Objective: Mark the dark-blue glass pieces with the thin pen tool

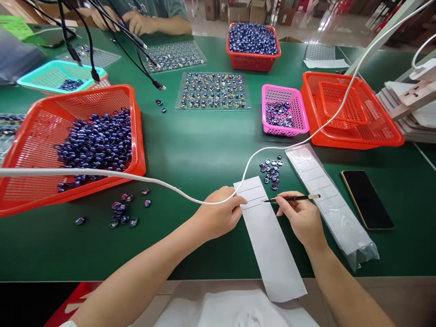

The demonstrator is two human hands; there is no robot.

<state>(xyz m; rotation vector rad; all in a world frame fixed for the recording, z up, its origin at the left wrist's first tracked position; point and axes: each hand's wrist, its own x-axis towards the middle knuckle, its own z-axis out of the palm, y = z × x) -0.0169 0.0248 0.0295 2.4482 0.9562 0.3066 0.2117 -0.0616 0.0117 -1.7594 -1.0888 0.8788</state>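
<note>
A long white paper strip (272,254) with several dark lines across its upper part lies slanted over the table's front edge. My left hand (221,211) grips the strip's left edge between thumb and fingers. A thin black pen-like tool (296,198) with a pale end is pinched in my right hand (301,218), its tip touching the strip near a line. Just above the strip sits a small group of dark shiny oval pieces (271,173). To the right of my right hand lies a plastic-wrapped lined strip (335,211).
A white cable (163,184) crosses in front, passing over my left hand. Red baskets (136,131) (357,141), a pink basket (284,131) and a tray of beads (213,91) stand beyond. A phone (367,200) lies right. Another person's hands (136,22) are at the far side.
</note>
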